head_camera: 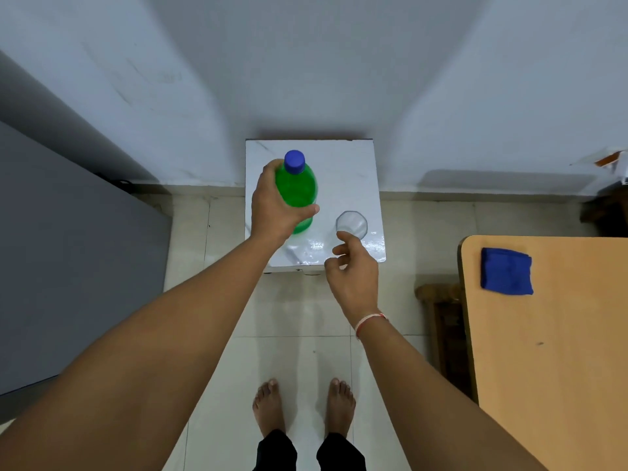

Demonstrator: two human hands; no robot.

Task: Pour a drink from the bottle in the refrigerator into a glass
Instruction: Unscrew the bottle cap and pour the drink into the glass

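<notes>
Currently: green bottle w/ blue cap on, upright on white stand, left hand wrapped round it. Right hand loosely curled, empty, just beside clear glass.

On the small table against the wall, the bottle stands left of the glass (well apart).
</notes>
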